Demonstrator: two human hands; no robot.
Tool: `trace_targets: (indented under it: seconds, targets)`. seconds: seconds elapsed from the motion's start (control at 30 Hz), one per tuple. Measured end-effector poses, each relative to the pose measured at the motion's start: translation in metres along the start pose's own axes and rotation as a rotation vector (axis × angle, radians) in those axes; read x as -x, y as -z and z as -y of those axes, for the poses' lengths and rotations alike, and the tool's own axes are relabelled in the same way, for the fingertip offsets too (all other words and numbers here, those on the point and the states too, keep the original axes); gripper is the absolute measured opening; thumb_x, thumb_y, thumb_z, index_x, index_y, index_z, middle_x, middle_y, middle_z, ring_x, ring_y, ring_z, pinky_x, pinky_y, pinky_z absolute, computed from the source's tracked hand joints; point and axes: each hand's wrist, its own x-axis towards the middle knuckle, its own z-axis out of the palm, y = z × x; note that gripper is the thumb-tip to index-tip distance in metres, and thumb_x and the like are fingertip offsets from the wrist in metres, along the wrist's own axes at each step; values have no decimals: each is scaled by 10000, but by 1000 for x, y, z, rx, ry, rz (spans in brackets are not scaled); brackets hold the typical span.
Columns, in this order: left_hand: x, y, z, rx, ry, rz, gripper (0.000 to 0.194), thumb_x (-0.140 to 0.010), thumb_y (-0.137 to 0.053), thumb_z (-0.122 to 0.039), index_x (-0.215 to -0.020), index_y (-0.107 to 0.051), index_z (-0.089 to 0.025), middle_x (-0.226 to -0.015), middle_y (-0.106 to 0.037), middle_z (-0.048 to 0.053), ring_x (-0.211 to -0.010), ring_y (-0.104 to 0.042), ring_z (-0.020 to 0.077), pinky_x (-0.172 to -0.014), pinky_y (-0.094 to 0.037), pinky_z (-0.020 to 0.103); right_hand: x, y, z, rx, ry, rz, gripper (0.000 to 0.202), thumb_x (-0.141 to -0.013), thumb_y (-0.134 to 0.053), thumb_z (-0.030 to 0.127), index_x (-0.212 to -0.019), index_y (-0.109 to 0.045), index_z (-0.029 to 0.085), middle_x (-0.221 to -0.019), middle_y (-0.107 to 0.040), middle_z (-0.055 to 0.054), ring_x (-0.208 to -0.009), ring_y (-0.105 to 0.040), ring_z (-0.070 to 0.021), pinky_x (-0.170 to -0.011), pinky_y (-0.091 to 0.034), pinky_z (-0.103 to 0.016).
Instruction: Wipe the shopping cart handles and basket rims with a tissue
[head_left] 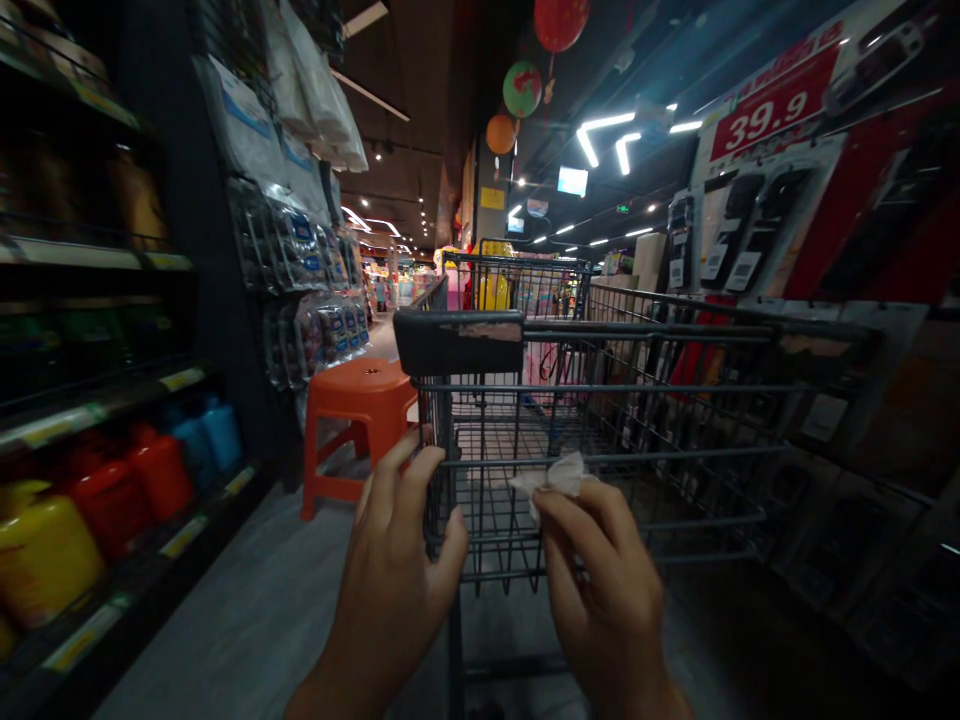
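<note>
Between the thumb and fingers of my right hand (600,580) is pinched a crumpled white tissue (568,475), held against or just before the rear wire wall of a shopping cart (517,462). My left hand (401,560) is at the cart's rear left corner, fingers curved and apart from the thumb. Its fingertips reach the upright wires there; whether they touch them I cannot tell. Above both hands runs the cart's dark handle (459,342), its covering worn on top.
An orange plastic stool (360,420) stands left of the cart. Shelves at left carry colourful jugs (157,465), with bagged goods (300,240) hanging beyond. Packaged goods (731,235) hang close on the right under a red price sign (776,110). Another cart (517,270) appears ahead.
</note>
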Motion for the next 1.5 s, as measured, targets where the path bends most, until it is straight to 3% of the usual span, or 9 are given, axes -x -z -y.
trace_targets:
  seconds: [0.17,0.3,0.5,0.63,0.8,1.07,1.2,1.37,1.5]
  targets:
    - [-1,1,-1,-40,-1,0,391,-877,-493,-210,-1260,-421,-178,-1274,-515,138,-1204,-536,264,-963,-536,429,33,10,-11,25,-13,40,258,-900,-477,40,-1033,-656,171,-945,-628,-80,-847,-652,-152,-701,-558,-229]
    - [-2,3,0,-55,-33,0,372,-880,-501,-223,-1241,-432,-167,-1256,-521,144,-1194,-543,268,-959,-540,427,39,24,-14,51,-59,37,197,-918,-487,85,-955,-660,171,-896,-622,-70,-776,-652,-143,-650,-549,-225]
    - [0,3,2,-75,-39,-8,381,-885,-495,-229,-1251,-430,-147,-1240,-519,148,-1177,-547,260,-958,-542,413,6,60,-2,244,-73,-187,252,-853,-649,120,-1078,-664,233,-950,-608,-51,-825,-618,-162,-617,-510,-256]
    - [-1,3,2,-76,-36,-19,379,-891,-482,-231,-1255,-431,-142,-1248,-514,150,-1180,-546,254,-953,-544,394,-28,42,-2,179,-51,-354,312,-870,-605,68,-1120,-646,250,-971,-594,-46,-886,-606,-171,-692,-530,-286]
    - [-1,2,0,-79,-30,-23,371,-891,-487,-230,-1248,-438,-138,-1239,-521,146,-1185,-544,249,-958,-541,384,-30,4,-6,9,-6,-125,318,-896,-492,10,-1125,-624,187,-1014,-560,-63,-944,-597,-162,-789,-542,-302]
    - [-2,1,-1,-58,-9,-17,386,-879,-493,-219,-1254,-435,-147,-1239,-523,145,-1177,-551,255,-949,-554,408,16,6,-7,50,-51,47,225,-909,-457,50,-1006,-620,171,-912,-591,-59,-813,-595,-148,-668,-543,-240]
    - [-2,1,1,-34,-1,-5,388,-872,-499,-227,-1249,-434,-169,-1250,-516,144,-1178,-553,271,-939,-562,445,28,10,-9,100,-70,46,242,-906,-440,53,-1012,-619,177,-964,-622,-75,-839,-621,-154,-670,-555,-235]
    - [-2,2,4,-6,-4,7,400,-874,-503,-243,-1261,-424,-177,-1256,-507,149,-1186,-541,284,-941,-557,482,32,28,-9,68,-145,105,214,-904,-448,70,-911,-634,176,-819,-609,-42,-721,-632,-134,-610,-553,-222]
    - [-2,3,7,0,-2,14,419,-875,-505,-275,-1276,-409,-199,-1254,-499,136,-1177,-540,281,-925,-562,480,15,55,-4,179,-118,-98,165,-880,-573,80,-971,-658,190,-903,-616,-37,-786,-636,-116,-639,-537,-196]
